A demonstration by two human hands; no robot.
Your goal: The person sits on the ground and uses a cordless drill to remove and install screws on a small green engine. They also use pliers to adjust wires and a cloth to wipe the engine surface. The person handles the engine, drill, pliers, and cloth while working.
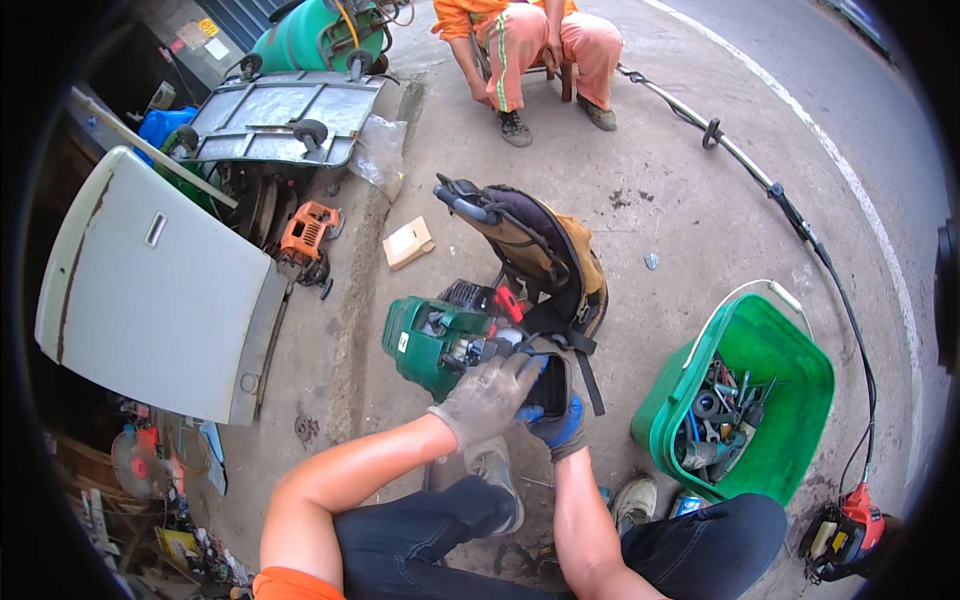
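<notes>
A black, open box-shaped cover point(551, 387) is held beside a small green-cased engine point(428, 345). My left hand point(487, 400), in a grey work glove, has its fingers curled against the cover's left edge, close to the engine's metal parts. From below, my right hand point(562, 428), in a blue and grey glove, is closed round the cover's lower right side. Some fingertips are hidden behind the cover. Just beyond the engine, a brown and black backpack harness point(560, 245) stands upright, with a red part point(509, 303) at its base.
To the right sits a green bucket point(770, 400) with tools and loose parts. A long-shafted brush cutter point(745, 160) lies beyond it. Left are a small box point(408, 243), an orange engine point(308, 232) and a white panel point(160, 290). A seated person point(530, 50) is opposite.
</notes>
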